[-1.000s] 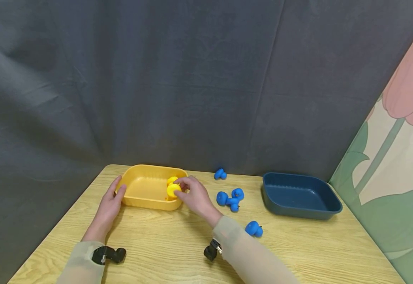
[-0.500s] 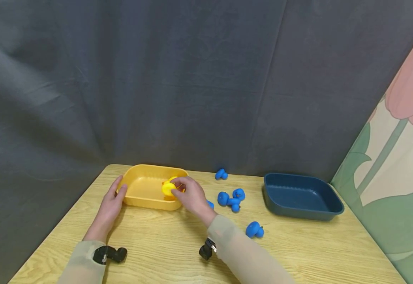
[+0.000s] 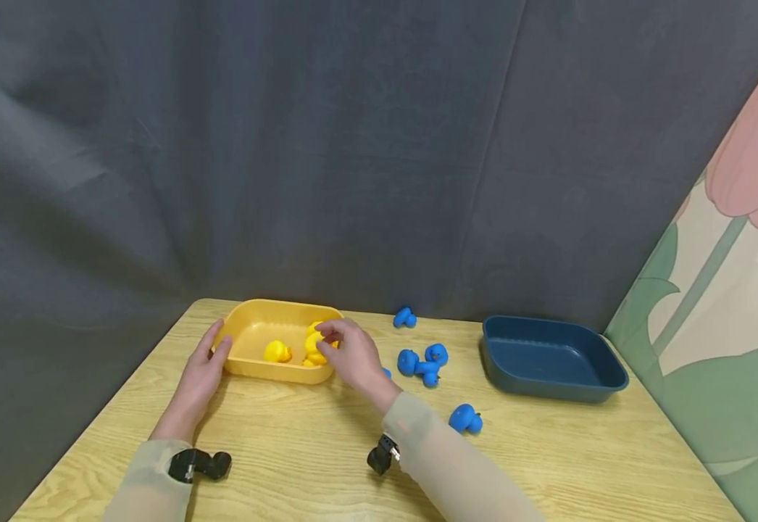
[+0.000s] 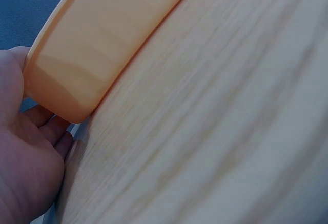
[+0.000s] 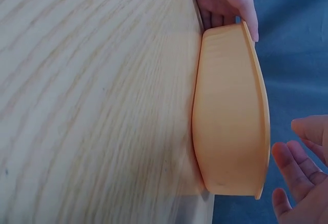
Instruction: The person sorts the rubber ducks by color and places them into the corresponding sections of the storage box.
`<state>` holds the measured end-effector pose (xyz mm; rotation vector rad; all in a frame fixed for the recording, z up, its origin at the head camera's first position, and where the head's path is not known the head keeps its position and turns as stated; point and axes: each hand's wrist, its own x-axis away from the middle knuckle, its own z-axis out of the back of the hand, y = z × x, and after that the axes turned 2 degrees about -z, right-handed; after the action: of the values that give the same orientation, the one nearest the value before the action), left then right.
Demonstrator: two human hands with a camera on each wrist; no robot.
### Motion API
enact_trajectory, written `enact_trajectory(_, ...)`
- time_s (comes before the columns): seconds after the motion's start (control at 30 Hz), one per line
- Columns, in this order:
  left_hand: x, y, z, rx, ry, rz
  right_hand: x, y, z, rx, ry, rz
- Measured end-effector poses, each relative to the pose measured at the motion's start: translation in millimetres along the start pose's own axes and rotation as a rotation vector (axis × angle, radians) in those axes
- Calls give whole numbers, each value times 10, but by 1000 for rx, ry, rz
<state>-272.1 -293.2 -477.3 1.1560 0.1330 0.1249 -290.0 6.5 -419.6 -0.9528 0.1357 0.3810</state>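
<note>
The yellow tray [image 3: 245, 366] stands at the back left of the wooden table. At its left end my left hand [image 3: 204, 371] holds the corner, thumb at the rim and fingers round the outside; the left wrist view shows the fingers by the lower corner. Inside, one yellow rubber duck [image 3: 277, 351] sits apart near the front wall. More yellow ducks [image 3: 314, 348] are grouped at the right end, partly hidden by my right hand [image 3: 355, 357]. That hand hovers over the tray's right end. In the right wrist view its fingers [image 5: 292, 170] are spread from the thumb with nothing between them.
Several blue rubber ducks [image 3: 435, 354] lie on the table right of my right hand, one partly hidden behind the wrist. A dark blue tray [image 3: 506, 386] stands at the back right. A grey curtain [image 3: 379, 181] hangs behind the table [image 3: 301, 449].
My right hand has let go of a yellow duck, which now sits further left in the yellow tray, and drawn back slightly right. My left hand has stayed at the tray's corner.
</note>
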Motion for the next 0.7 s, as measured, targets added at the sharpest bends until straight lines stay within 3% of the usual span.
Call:
enact_trajectory(0.3,-18,7,8,6,-8,-6,45,16,186,-49,-2,-25)
enact_trajectory(0.7,-44,17,22,-3,-14,5,187,31,456,-32,-7,-19)
